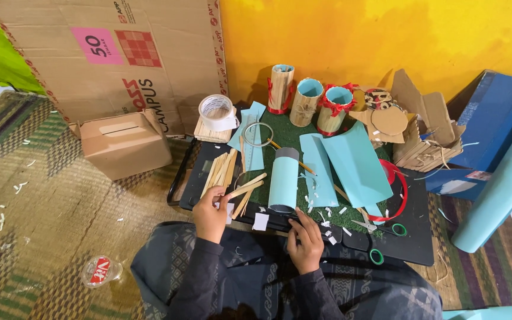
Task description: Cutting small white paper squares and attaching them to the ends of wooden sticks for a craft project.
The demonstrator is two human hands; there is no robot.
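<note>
Stick-fitting stage, judged: left hand pinches wooden sticks just beside the upright light-blue paper-wrapped tube on the green mat, right hand curled at the black tray edge, fingers holding nothing discernible; paper scraps and scissors crowd the right.

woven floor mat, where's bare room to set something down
Free: the woven straw floor mat between the small cardboard box, the clear plastic cup and the left hand. Crowded: the black work tray, covered by wooden sticks, a pale blue paper-wrapped tube and green-handled scissors.
</note>
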